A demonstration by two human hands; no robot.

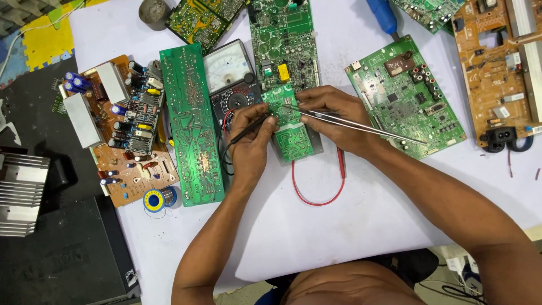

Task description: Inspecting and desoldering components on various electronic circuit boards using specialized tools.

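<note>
Green board (291, 121) under both hands: left hand (251, 138) pinches a black probe (248, 129), right hand (333, 116) clamps steel tweezers (361, 125), tips touching the board.

Both arms bare to shoulder, no sleeves, no watch/rings/gloves on hands; torso bare too.

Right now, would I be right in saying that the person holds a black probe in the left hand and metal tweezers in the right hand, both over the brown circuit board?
Not quite: the head view shows a small green circuit board under both tools, not a brown one. The left hand holds the black probe, and the right hand holds the metal tweezers, as you said.
</note>
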